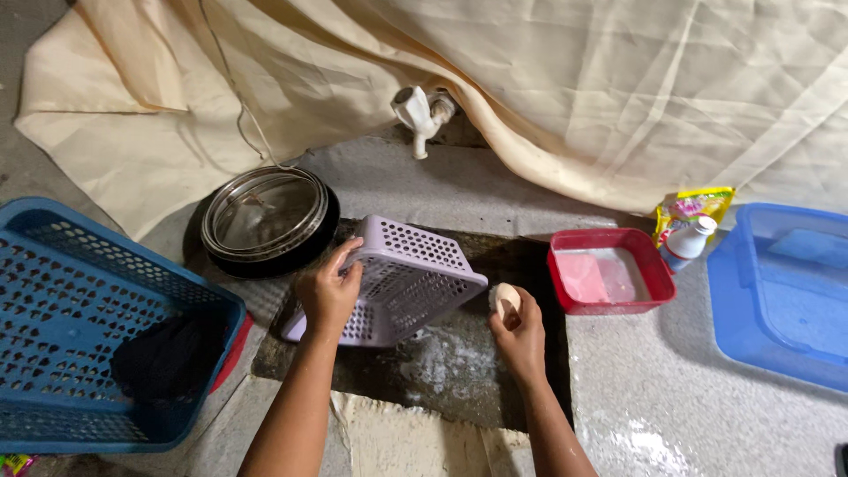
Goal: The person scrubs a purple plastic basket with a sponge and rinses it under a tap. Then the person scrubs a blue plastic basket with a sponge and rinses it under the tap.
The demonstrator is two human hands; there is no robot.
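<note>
With the left hand (329,291) clasping the tilted lilac perforated plastic basket (402,283) and the right hand (519,334) closed around a pale soap bar (504,300), wet soap may slip free.

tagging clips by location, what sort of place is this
Probably a home wash area: a white plastic tap over a wet stone floor, a red tub of soapy water and a blue perforated plastic basket.

head cam | looks steeply down | close above hands, wet floor
</note>
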